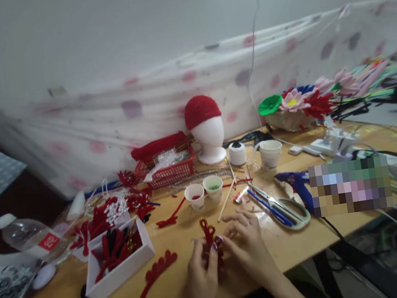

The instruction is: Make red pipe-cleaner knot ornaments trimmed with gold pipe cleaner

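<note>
My left hand is closed around a small red piece with gold loops at its top, near the table's front edge. My right hand is at the right side of that piece, thumb and index finger touching or nearly touching it, the other fingers spread; whether it grips anything is too small to tell. To the left lies a red scalloped strip. Beyond the hands stand two small cups, one with dark red bits and one with green bits.
A white box of red and black pieces sits left, near a plastic bottle. Scissors and a blue glue gun lie right. Behind stand a red basket and a white foam head in a red cap.
</note>
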`<action>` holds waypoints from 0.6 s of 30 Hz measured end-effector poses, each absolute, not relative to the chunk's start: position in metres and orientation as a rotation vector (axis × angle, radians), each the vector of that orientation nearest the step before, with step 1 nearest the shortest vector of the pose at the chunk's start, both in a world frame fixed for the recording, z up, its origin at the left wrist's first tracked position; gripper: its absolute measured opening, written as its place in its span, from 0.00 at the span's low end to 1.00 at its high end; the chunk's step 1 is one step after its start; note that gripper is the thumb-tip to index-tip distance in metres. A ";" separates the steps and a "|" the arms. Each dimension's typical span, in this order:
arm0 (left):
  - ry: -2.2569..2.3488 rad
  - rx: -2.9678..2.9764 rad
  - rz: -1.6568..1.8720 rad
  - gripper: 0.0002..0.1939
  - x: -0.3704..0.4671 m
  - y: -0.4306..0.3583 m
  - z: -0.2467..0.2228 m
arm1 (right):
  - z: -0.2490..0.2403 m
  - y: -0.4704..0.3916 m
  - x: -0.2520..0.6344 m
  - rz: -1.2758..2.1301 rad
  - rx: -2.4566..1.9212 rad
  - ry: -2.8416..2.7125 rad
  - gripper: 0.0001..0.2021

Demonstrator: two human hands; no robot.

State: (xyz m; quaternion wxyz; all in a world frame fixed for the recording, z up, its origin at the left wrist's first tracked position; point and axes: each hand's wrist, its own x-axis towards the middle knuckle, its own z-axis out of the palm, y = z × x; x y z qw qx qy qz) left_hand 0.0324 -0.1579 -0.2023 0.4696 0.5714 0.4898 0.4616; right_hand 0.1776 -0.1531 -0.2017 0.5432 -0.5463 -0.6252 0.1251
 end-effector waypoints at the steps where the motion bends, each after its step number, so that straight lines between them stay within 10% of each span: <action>1: 1.214 1.358 1.161 0.19 0.034 -0.157 -0.206 | -0.203 -0.153 0.178 0.300 -1.308 -1.479 0.04; 18: 1.164 1.312 1.218 0.28 0.041 -0.149 -0.226 | -0.220 -0.145 0.184 0.333 -1.309 -1.514 0.09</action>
